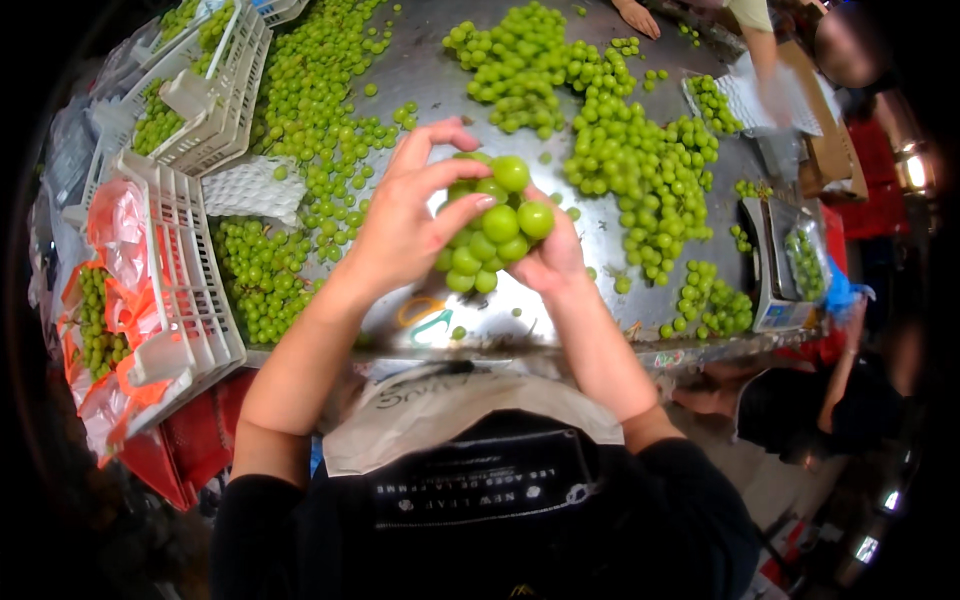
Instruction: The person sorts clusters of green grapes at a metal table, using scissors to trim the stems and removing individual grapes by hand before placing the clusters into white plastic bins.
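I hold a bunch of green grapes (492, 230) up over the near edge of a metal table (420, 75). My left hand (405, 220) wraps the bunch from the left, its fingertips pressing on the top grapes. My right hand (553, 255) cups the bunch from behind and below on the right, mostly hidden by the fruit. Both forearms rise from the lower edge of the view.
Loose green grapes (620, 150) lie in heaps across the table. White plastic crates (190, 290) stand at the left, one lined with orange wrapping and grapes. A weighing scale (785, 265) holding grapes sits at the right edge. Another person's hand (638, 15) reaches in at the far side.
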`<state>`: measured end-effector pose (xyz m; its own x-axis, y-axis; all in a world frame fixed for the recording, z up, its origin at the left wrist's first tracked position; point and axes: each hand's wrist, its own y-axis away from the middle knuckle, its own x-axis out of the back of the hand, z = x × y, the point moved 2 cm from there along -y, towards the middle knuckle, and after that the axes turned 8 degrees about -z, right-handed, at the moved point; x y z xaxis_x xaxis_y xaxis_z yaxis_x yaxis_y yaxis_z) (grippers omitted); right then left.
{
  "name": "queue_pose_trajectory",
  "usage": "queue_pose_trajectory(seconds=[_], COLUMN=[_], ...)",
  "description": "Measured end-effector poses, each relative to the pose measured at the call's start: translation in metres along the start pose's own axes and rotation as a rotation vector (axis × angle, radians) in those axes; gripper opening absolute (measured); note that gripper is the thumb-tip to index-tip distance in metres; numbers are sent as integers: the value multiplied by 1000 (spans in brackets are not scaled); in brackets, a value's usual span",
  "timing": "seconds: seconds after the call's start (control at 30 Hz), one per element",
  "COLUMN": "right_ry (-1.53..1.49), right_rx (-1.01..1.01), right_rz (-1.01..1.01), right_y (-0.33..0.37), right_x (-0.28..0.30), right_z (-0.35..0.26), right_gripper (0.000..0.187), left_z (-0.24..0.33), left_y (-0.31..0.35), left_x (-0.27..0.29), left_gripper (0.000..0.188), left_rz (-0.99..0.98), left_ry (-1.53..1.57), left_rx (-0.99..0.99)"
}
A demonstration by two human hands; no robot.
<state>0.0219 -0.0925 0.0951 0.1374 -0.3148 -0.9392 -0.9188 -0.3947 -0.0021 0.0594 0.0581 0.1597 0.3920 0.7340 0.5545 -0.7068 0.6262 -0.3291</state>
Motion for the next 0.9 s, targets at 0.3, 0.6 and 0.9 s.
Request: queue_pose_trajectory(seconds=[0.3,0.6,0.9], right_ry=[65,78,123], right_rx=[-12,-59,17], right_rz=[84,85,100], right_y=[-1,-2,-1], right_x=[-3,3,4], right_z=[-4,1,0], right_gripper=[37,37,34], left_z=[-10,-25,-31], left_y=[6,9,11], left_x=[-2,-2,-6], left_gripper=[21,11,13], left_rz=[89,-14,42], left_ry=[131,331,409], left_rx=[34,83,79])
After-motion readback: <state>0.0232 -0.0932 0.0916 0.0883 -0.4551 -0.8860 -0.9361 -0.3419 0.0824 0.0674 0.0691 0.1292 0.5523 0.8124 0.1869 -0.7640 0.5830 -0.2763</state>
